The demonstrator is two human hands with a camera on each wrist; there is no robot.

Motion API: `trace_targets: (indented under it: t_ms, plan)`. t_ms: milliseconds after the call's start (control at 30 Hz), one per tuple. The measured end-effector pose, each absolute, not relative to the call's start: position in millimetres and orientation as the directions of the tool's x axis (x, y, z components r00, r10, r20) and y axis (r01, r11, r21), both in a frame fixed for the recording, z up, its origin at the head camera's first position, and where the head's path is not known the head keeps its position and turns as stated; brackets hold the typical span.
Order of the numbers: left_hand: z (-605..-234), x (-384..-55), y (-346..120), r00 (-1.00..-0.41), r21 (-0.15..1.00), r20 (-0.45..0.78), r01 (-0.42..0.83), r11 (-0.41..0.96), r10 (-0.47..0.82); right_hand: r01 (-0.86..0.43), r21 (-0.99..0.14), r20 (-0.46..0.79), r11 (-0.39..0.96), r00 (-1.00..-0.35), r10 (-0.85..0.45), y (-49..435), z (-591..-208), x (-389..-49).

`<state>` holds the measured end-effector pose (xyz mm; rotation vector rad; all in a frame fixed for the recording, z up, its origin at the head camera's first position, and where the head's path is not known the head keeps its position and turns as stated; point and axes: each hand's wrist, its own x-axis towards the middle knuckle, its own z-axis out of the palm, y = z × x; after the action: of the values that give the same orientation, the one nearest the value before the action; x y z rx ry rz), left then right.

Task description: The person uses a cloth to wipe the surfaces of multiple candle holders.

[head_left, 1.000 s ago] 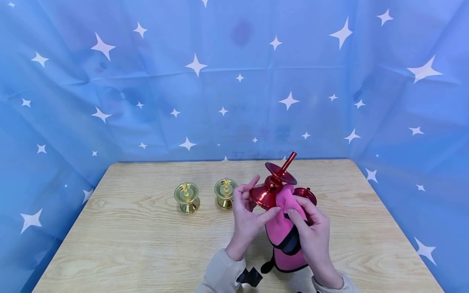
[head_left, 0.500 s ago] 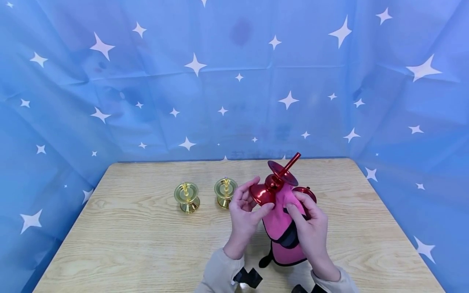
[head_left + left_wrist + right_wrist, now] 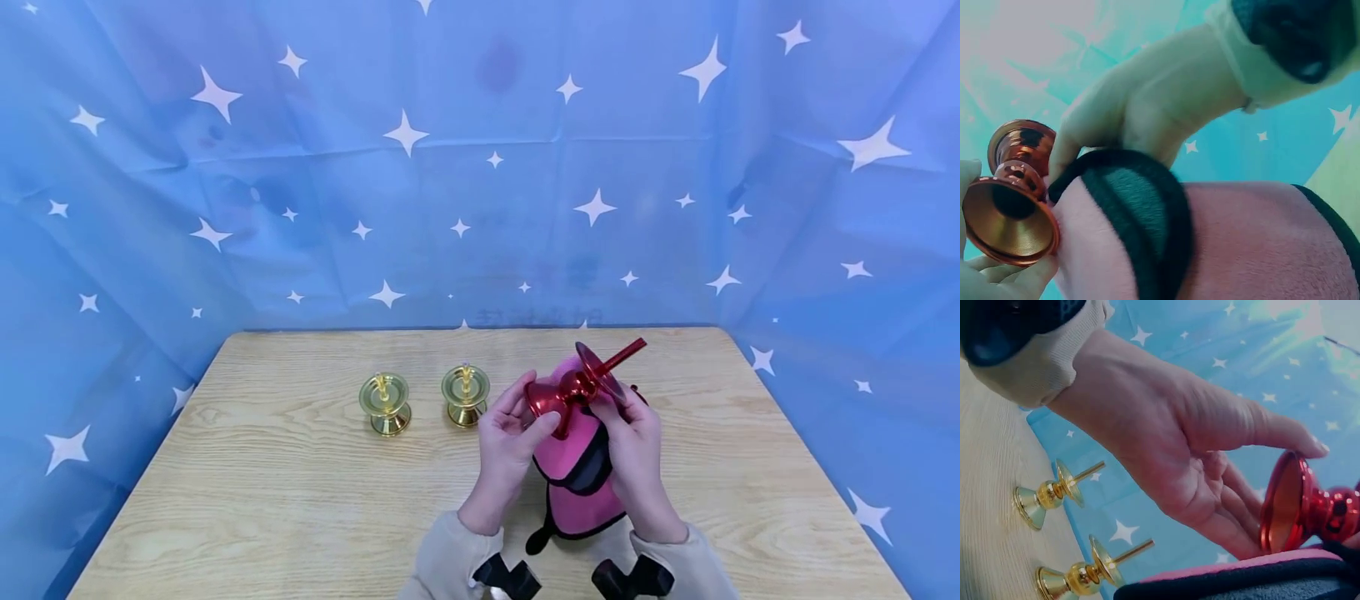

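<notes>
A shiny red candle holder (image 3: 576, 387) is held up and tilted, its thin stem pointing up to the right. My left hand (image 3: 506, 437) grips its flared base between thumb and fingers; the hollow underside of the base (image 3: 1016, 225) faces the left wrist camera. Around the holder's middle, under its round dish, my right hand (image 3: 633, 446) holds a pink plush cloth (image 3: 573, 454) with black edging and a dark patch. The rest of the cloth hangs down toward the person. Its folds and the holder hide part of the right fingers.
Two gold candle holders, one farther left (image 3: 385, 404) and one nearer the hands (image 3: 465, 396), stand upright on the wooden table (image 3: 285, 500). Another red piece (image 3: 640, 394) is mostly hidden behind the right hand. A blue star-patterned curtain (image 3: 480, 192) closes off the back and sides.
The red candle holder has tipped further right and its dish now stands steeper. My right hand with the cloth has moved slightly left, close under the dish, covering more of the other red piece.
</notes>
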<state>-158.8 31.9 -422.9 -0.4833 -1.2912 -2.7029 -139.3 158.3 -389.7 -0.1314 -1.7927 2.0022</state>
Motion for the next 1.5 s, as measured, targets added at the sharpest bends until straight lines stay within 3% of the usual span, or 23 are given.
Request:
trace_targets:
  t_ms: [233, 367, 467, 600, 700, 933, 1067, 1233, 1367, 1500]
  plan:
    - [-427, -161, 38, -0.935, 0.713, 0.346, 0.316, -0.626, -0.077, -0.22, -0.975, 0.202, -0.012, -0.915, 0.349, 155, -391, -134]
    - [-427, -163, 39, -0.926, 0.706, 0.355, 0.356, -0.612, -0.128, -0.306, -0.946, 0.324, 0.104, -0.901, 0.288, 153, -391, -123]
    - [-426, -164, 39, -0.926, 0.71, 0.348, 0.363, -0.603, -0.148, -0.463, -0.852, 0.512, 0.245, -0.834, 0.206, 151, -389, -116]
    - [-427, -165, 39, -0.933, 0.707, 0.323, 0.351, -0.614, -0.16, -0.665, -0.669, 0.729, 0.332, -0.675, 0.116, 146, -386, -112]
    - [-429, -165, 39, -0.939, 0.702, 0.306, 0.334, -0.629, -0.158, -0.738, -0.574, 0.806, 0.355, -0.584, 0.091, 141, -385, -113]
    - [-423, -164, 32, -0.98, 0.713, 0.167, 0.195, -0.674, -0.106, -0.751, -0.429, 0.868, 0.501, -0.496, 0.0, 141, -399, -125]
    - [-419, -164, 24, -0.99, 0.667, 0.133, 0.115, -0.736, -0.035, -0.721, -0.436, 0.849, 0.538, -0.528, -0.02, 149, -406, -134]
    - [-418, -161, 21, -0.989, 0.666, 0.148, 0.077, -0.742, 0.03, -0.67, -0.558, 0.783, 0.49, -0.621, 0.042, 156, -409, -141]
    - [-418, -162, 22, -0.989, 0.685, 0.146, 0.096, -0.722, 0.007, -0.621, -0.619, 0.731, 0.481, -0.68, 0.063, 154, -409, -139]
    - [-418, -163, 23, -0.988, 0.704, 0.148, 0.135, -0.697, -0.042, -0.61, -0.627, 0.716, 0.484, -0.696, 0.051, 148, -409, -131]
